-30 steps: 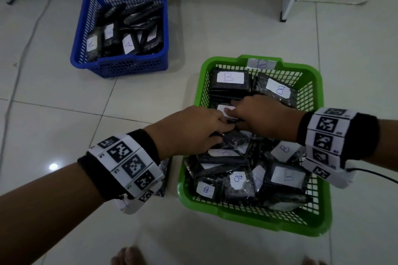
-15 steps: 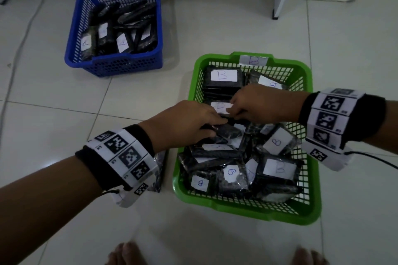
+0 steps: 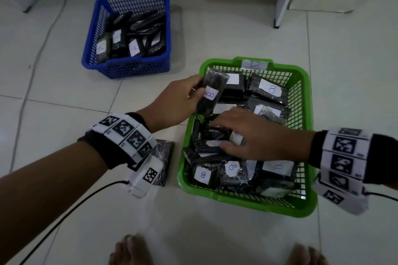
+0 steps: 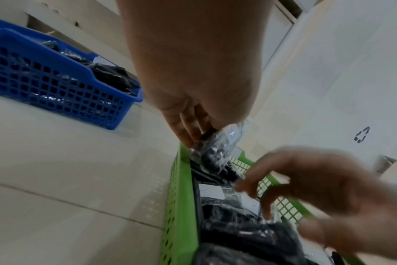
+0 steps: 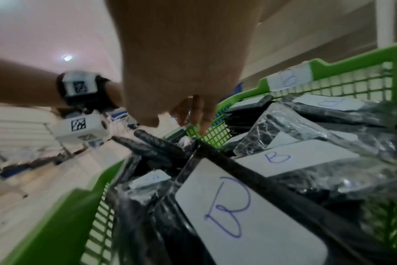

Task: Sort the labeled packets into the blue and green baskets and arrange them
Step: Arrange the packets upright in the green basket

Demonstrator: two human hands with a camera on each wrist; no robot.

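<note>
The green basket [image 3: 237,201], tagged B, is full of black plastic-wrapped packets with white B labels. My left hand [image 3: 197,92] grips one B packet [image 3: 212,92] and holds it up over the basket's far left corner; the left wrist view shows its fingers [image 4: 188,132] pinching that packet [image 4: 215,150]. My right hand [image 3: 221,135] is spread over the loose packets in the basket's middle, with straight fingers touching them. In the right wrist view its fingers [image 5: 202,118] hang above the pile of B packets [image 5: 238,206]. The blue basket [image 3: 129,68], holding A packets, stands at the far left.
One black packet [image 3: 167,157] lies on the tiled floor just left of the green basket, partly under my left wrist. White furniture legs [image 3: 280,13] stand at the far right. My bare feet [image 3: 129,251] are at the near edge. Wrist cables trail on the floor.
My left hand has lifted a B packet out of the pile and carried it toward the basket's far left. My right hand has let go, drawn back and spread over the middle packets.
</note>
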